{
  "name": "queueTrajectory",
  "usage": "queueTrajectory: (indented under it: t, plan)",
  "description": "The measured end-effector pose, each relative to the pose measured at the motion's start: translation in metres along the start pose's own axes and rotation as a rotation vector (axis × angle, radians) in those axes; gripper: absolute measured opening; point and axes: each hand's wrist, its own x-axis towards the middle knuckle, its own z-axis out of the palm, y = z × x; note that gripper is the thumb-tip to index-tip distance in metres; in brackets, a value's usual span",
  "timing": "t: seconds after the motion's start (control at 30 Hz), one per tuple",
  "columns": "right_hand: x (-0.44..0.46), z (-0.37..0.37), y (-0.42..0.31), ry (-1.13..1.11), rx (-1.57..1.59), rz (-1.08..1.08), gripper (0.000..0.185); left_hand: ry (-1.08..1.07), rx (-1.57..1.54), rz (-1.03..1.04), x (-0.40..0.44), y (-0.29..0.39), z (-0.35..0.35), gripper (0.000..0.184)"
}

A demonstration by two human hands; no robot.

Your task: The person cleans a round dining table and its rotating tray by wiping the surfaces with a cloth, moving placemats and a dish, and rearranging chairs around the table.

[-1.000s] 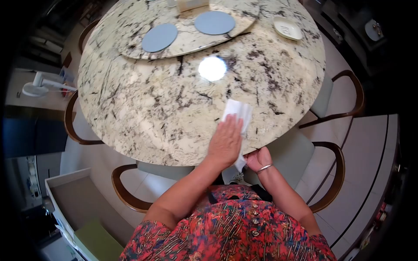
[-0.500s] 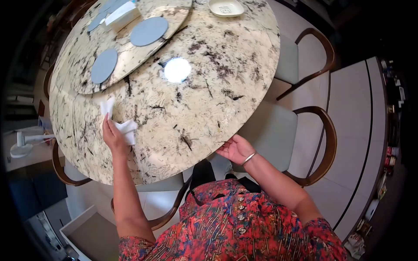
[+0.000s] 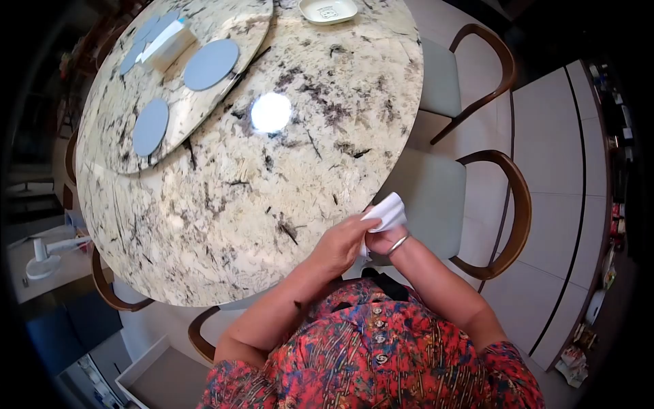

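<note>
My left hand (image 3: 340,243) holds a white cloth or tissue (image 3: 388,214) between thumb and fingers, just past the near right edge of the round marble-patterned table (image 3: 225,225). Right beside it is my right hand (image 3: 387,238), with a silver bracelet on the wrist. The white piece covers part of its fingers, so their exact hold is hidden. Both hands are close together in front of the patterned shirt.
On the table's raised round tray (image 3: 204,109) lie blue-grey discs (image 3: 212,65) and a tissue box (image 3: 167,49). A cream dish (image 3: 328,11) sits at the far edge. Chairs with wooden backs (image 3: 514,204) surround the table, and an open drawer (image 3: 167,375) is at lower left.
My left hand has come from the table's left part to my right hand, bringing the white piece. The view has shifted slightly.
</note>
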Motion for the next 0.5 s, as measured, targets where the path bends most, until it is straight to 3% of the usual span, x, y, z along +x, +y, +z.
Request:
queueTrajectory:
  t: [0.03,0.1,0.17,0.23,0.27,0.33,0.43,0.5]
  plan:
    - [0.0,0.002,0.002,-0.008,0.009,-0.011,0.024,0.0,-0.112,-0.117,-0.004,0.003,-0.006,0.036]
    - [0.002,0.03,0.006,0.154,-0.164,0.106,0.024,0.302,-0.086,-0.116,-0.007,-0.006,-0.034,0.033]
    - [0.007,0.011,0.007,0.077,-0.133,0.145,0.023,0.637,-0.003,-0.214,-0.007,-0.023,-0.078,0.028]
    - [0.007,0.001,0.008,0.132,-0.205,0.123,0.022,0.679,0.213,-0.218,-0.015,-0.046,-0.128,0.034]
    - [0.005,0.001,0.008,0.136,-0.238,0.107,0.022,0.674,0.214,-0.198,-0.007,-0.058,-0.137,0.034]
    - [-0.007,0.01,0.003,0.105,-0.281,0.099,0.019,0.345,1.06,-0.544,0.011,-0.077,-0.146,0.052]
    - [-0.017,-0.002,-0.001,0.077,-0.349,0.037,0.022,0.215,1.036,-0.61,0.073,-0.095,-0.156,0.067]
    - [-0.021,-0.007,-0.006,0.092,-0.362,0.015,0.022,0.236,1.038,-0.551,0.131,-0.11,-0.16,0.065]
